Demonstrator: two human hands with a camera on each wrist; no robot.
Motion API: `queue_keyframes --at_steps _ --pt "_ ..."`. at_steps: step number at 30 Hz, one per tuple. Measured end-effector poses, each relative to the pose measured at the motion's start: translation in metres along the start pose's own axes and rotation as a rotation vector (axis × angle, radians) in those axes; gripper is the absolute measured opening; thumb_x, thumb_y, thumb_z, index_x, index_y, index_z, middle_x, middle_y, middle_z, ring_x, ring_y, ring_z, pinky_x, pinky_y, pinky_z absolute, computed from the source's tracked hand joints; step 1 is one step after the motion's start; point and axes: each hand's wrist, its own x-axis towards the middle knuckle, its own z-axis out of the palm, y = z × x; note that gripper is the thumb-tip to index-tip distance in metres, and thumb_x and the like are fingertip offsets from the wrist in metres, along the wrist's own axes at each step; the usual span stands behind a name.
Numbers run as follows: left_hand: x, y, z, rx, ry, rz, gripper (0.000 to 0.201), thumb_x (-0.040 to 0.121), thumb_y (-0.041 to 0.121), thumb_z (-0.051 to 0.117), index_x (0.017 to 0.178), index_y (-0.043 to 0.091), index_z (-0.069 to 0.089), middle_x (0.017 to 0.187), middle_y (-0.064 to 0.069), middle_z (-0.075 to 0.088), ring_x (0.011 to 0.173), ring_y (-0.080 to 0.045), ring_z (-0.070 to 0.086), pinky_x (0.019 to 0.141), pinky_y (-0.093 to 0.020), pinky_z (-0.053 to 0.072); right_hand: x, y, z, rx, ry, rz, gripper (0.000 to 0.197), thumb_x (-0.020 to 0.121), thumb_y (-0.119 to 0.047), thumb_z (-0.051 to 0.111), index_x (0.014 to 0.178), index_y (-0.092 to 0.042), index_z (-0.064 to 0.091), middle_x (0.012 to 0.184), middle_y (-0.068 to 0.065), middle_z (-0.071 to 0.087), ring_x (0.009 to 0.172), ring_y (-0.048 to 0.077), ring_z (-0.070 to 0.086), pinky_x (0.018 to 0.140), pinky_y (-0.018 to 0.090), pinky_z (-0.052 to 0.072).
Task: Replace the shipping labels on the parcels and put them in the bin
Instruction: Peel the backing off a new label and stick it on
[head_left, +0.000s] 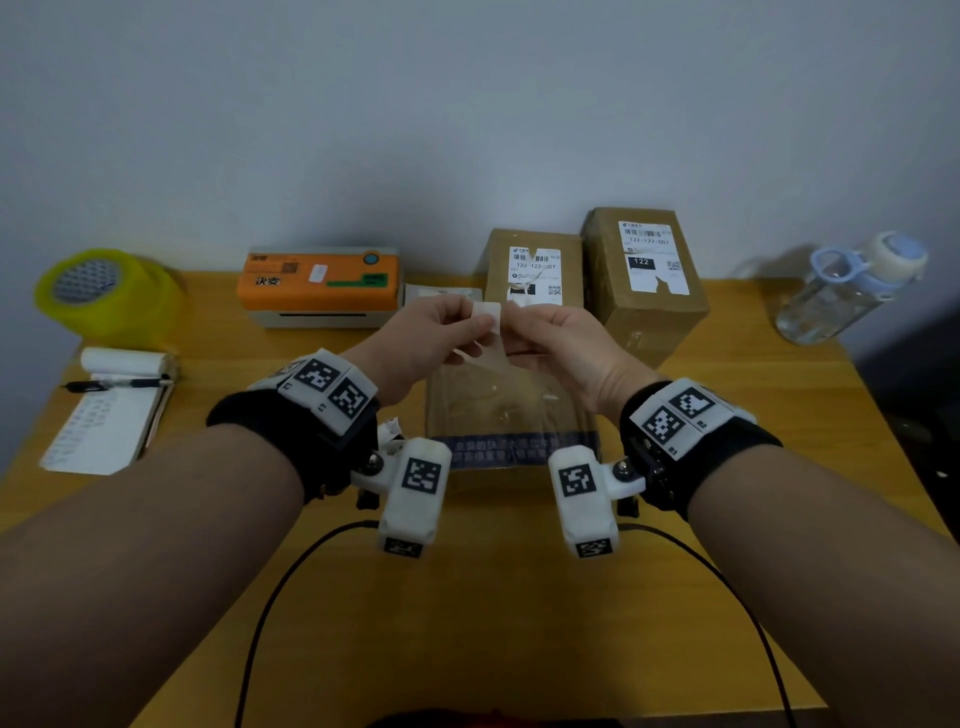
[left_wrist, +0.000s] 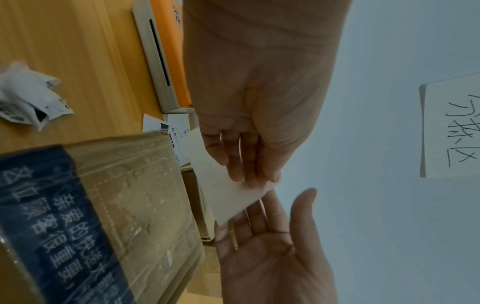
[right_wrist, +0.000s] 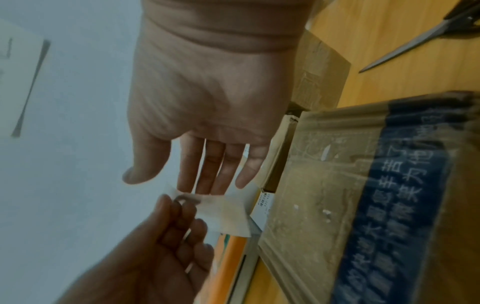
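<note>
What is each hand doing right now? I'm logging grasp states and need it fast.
Left hand: pinching one end of the small white label, held above the parcel.
Right hand: pinching the label's other end.

We can't read small print on torn labels (head_left: 535, 273) of back boxes. Scissors (right_wrist: 420, 39) cut off by right wrist picture edge. Wall sign (left_wrist: 451, 125) cut off at left wrist picture edge. Hands hide far end of near box (head_left: 506, 410). Notepad writing (head_left: 98, 415) too blurry for us.
</note>
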Motion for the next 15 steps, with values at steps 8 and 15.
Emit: queue_keyframes --at_steps 8,15 --pt "-0.004 -0.005 -0.004 0.117 -0.024 0.03 0.022 0.095 0.022 0.052 0.102 0.005 0.063 0.086 0.002 0.066 0.074 -0.006 0.059 0.067 -0.017 0.046 -0.006 0.011 0.006 -0.193 0.054 -0.063 0.01 0.087 -0.021 0.066 0.092 -0.013 0.07 0.083 -0.002 0.069 0.083 0.01 0.063 0.089 0.033 0.052" --pt "-0.006 -0.011 -0.01 0.201 -0.106 0.016 0.014 0.095 0.019 0.051 0.093 0.009 0.061 0.083 -0.001 0.063 0.077 -0.011 0.058 0.071 -0.021 0.046 -0.005 0.006 0.006 -0.334 -0.02 -0.033 0.007 0.091 -0.018 0.061 0.089 -0.015 0.066 0.086 0.001 0.067 0.085 0.013 0.061 0.09 0.033 0.05"
